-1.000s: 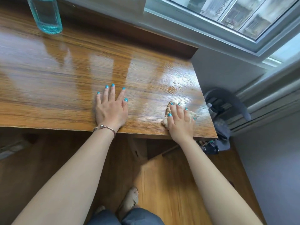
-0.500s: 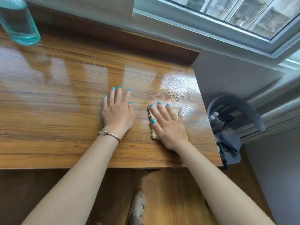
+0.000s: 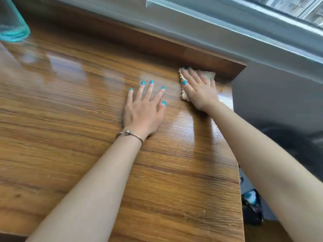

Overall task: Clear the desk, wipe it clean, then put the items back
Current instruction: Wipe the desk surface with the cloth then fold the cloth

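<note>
The wooden desk fills most of the view, its top glossy with reflections. My right hand presses flat on a beige cloth at the desk's far right corner, close to the raised back edge. Part of the cloth shows beyond the fingers and along the thumb side. Beside it, my left hand lies palm down on the bare wood with its fingers spread and nothing in it; a thin bracelet circles that wrist.
A clear teal-tinted glass bottle stands at the far left of the desk. A grey wall and window ledge run behind the desk. Dark objects sit on the floor past the right edge.
My right hand has slid the cloth from the desk's near right edge away to the far right corner. My left hand stays flat on the wood. The camera has moved closer over the desk.
</note>
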`<state>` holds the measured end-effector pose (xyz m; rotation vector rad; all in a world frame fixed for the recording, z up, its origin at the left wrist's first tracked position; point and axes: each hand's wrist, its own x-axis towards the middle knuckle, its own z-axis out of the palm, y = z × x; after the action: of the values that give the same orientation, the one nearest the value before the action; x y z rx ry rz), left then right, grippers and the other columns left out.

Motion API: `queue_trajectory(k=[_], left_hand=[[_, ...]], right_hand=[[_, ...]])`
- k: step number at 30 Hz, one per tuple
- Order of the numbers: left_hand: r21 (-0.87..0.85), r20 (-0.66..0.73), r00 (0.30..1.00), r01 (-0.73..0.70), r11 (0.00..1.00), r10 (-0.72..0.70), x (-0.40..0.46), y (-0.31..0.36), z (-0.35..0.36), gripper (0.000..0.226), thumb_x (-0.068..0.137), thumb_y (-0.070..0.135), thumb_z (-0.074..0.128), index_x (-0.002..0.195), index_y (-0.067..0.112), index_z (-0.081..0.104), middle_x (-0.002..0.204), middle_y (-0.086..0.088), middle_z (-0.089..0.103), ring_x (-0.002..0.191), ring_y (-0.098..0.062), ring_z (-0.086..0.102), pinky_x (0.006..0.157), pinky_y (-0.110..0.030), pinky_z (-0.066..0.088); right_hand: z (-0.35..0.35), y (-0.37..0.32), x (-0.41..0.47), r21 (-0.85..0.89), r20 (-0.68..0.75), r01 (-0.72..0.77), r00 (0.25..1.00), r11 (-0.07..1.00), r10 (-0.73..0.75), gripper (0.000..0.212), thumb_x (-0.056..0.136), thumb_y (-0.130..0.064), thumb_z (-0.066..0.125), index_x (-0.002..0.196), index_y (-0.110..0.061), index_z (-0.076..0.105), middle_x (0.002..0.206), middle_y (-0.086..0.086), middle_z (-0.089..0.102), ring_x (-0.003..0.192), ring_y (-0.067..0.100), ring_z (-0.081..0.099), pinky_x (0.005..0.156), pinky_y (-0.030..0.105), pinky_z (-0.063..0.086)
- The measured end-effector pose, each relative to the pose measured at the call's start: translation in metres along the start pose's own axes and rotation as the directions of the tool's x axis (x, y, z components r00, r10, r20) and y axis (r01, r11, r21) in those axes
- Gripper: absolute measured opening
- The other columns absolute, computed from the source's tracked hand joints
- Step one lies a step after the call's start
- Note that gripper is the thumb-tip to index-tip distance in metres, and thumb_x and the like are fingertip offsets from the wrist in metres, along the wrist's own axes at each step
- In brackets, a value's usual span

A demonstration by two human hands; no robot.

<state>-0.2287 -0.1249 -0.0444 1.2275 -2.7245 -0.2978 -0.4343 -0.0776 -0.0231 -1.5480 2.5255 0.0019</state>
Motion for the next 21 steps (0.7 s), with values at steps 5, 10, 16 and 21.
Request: queue_trajectory(k=[5, 10, 16, 21], left_hand=[[0.020, 0.010, 1.000, -0.002, 1.000, 0.002, -0.001, 0.003, 0.000, 0.053, 0.100, 0.048, 0.018, 0.152, 0.041, 0.012, 0.163, 0.004, 0.005, 0.150, -0.019, 0.001, 0.120, -0.047, 0.003], [0.014, 0.025, 1.000, -0.014, 1.000, 0.014, -0.003, 0.002, -0.002, 0.053, 0.100, 0.049, 0.015, 0.152, 0.041, 0.010, 0.163, 0.003, 0.004, 0.150, -0.019, 0.001, 0.119, -0.047, 0.001], [0.034, 0.033, 0.999, -0.019, 0.999, 0.018, -0.001, 0.000, -0.004, 0.056, 0.099, 0.055, 0.015, 0.152, 0.042, 0.008, 0.163, 0.004, 0.003, 0.150, -0.018, 0.000, 0.119, -0.045, 0.001], [0.057, 0.044, 0.999, -0.014, 0.998, 0.011, -0.003, 0.000, -0.005, 0.055, 0.099, 0.052, 0.014, 0.153, 0.039, 0.009, 0.163, 0.004, 0.003, 0.150, -0.019, -0.001, 0.119, -0.046, 0.000]], right_hand=[[0.019, -0.020, -0.127, 0.011, 0.007, 0.112, 0.994, 0.994, -0.112, 0.057, 0.095, -0.053, 0.004, 0.151, -0.048, 0.000, 0.162, -0.017, 0.000, 0.150, 0.014, -0.006, 0.117, 0.048, -0.001], [0.016, -0.002, -0.137, 0.047, 0.014, 0.107, 0.994, 0.993, -0.108, 0.049, 0.100, -0.053, 0.006, 0.148, -0.054, -0.002, 0.161, -0.021, -0.001, 0.150, 0.009, -0.007, 0.119, 0.043, -0.005], [-0.005, 0.024, -0.014, 0.115, -0.035, -0.176, 0.983, 0.978, 0.181, 0.050, 0.103, -0.043, 0.015, 0.153, -0.045, 0.008, 0.164, -0.011, 0.004, 0.151, 0.016, -0.001, 0.119, 0.053, -0.002], [0.020, 0.008, -0.122, 0.060, -0.028, -0.012, 1.000, 0.998, 0.014, 0.051, 0.101, -0.048, 0.011, 0.150, -0.051, -0.002, 0.162, -0.016, -0.001, 0.150, 0.012, -0.008, 0.118, 0.049, -0.002]])
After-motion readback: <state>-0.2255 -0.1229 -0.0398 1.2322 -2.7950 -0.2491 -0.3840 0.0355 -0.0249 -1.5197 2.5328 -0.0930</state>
